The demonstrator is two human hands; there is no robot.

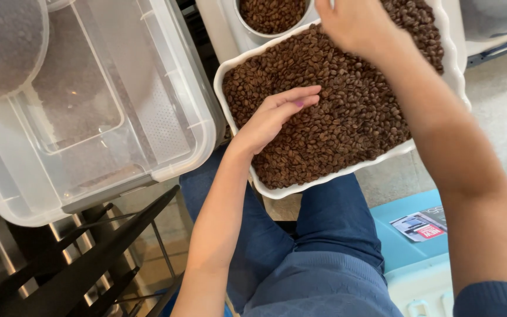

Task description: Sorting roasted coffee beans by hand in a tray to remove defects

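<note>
A white scalloped tray (324, 179) full of brown roasted coffee beans (347, 111) rests on my lap. My left hand (274, 117) lies flat on the beans at the tray's left side, fingers together and stretched out. My right hand (353, 23) is raised over the tray's far edge with its back toward me; its fingertips are cut off by the frame's top, so what it holds is hidden. A white round bowl (253, 29) with more beans stands just beyond the tray.
A large clear plastic bin with a lid (118, 117) sits to the left, a round sieve (4, 47) resting on it. A black metal rack (77, 258) is at lower left. A light blue box (406, 246) with a leaflet (421, 226) is at right.
</note>
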